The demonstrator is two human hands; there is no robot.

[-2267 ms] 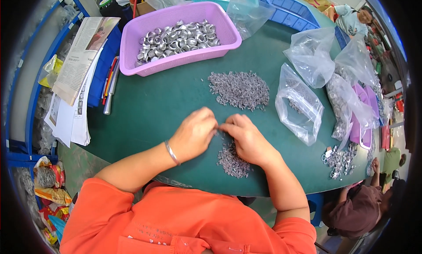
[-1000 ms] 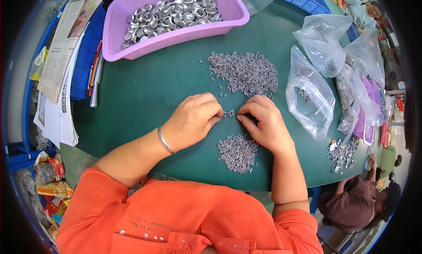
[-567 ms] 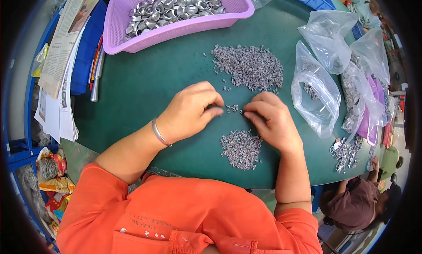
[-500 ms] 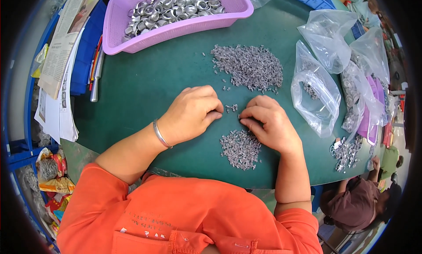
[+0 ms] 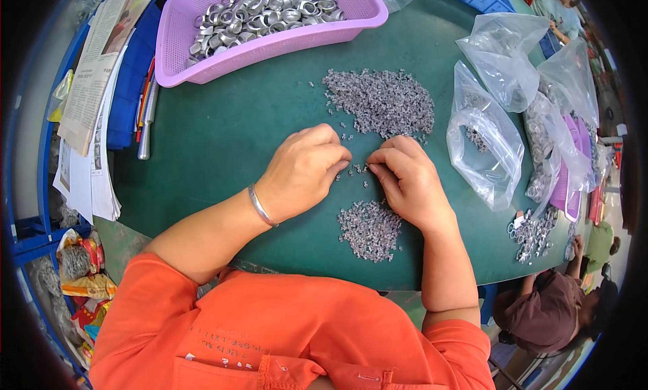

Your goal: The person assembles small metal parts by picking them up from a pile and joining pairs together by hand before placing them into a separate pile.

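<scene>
Two heaps of tiny grey metal parts lie on the green table (image 5: 223,126): a larger far heap (image 5: 381,103) and a smaller near heap (image 5: 369,230). Between the heaps, a few loose grey parts (image 5: 358,168) are scattered. My left hand (image 5: 304,166) is beside them on the left, thumb and forefinger pinched together. From the right, my right hand (image 5: 410,180) faces it, also pinched, its fingertips at the loose parts. Whatever either pinch holds is too small or hidden to make out.
A purple basket (image 5: 270,49) of silver metal rings stands at the far left. Clear plastic bags (image 5: 486,140) lie to the right, near a cluster of metal pieces (image 5: 532,236). Papers (image 5: 101,72) and pens (image 5: 147,120) are at the left edge. Another person (image 5: 547,309) sits at lower right.
Both hands have shifted slightly away from me, and my left hand has also come closer to my right. The loose parts between them are more spread out.
</scene>
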